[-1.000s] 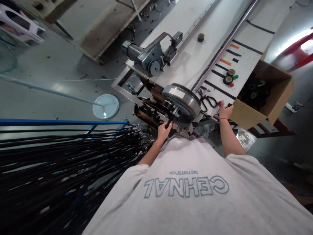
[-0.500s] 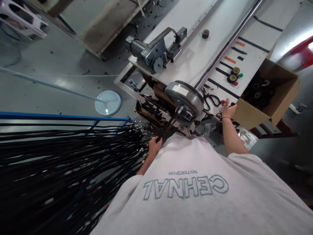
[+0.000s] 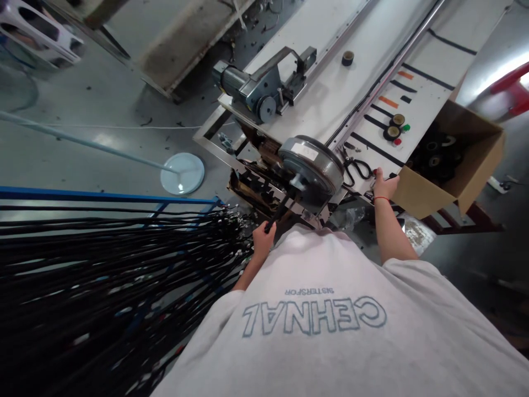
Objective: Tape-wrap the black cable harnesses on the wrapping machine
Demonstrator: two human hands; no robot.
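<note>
My left hand point(image 3: 263, 241) is closed around a black taped cable point(image 3: 278, 215), below and left of a round grey machine drum point(image 3: 312, 165). The cable runs up from my fist to the front of the drum. My right hand point(image 3: 386, 185) lies at the near table edge by a red button point(image 3: 376, 172), which its fingers partly cover; whether they press it I cannot tell. Just left of that hand are black-handled scissors point(image 3: 359, 168). Two rolls of tape point(image 3: 392, 132) lie farther up the table, beside a green button point(image 3: 406, 128) and another red button point(image 3: 397, 141).
A cardboard box point(image 3: 430, 193) of dark rolls stands right of the table point(image 3: 330, 105). A grey motor unit point(image 3: 248, 88) is mounted at the table's left side. Many black cables point(image 3: 124, 264) hang on a blue rack point(image 3: 103, 194) at left. A white round base point(image 3: 182, 173) with a pole stands on the floor.
My left hand has risen slightly toward the drum with the cable, and the drum's front opening has shifted in appearance. My right hand has barely moved.
</note>
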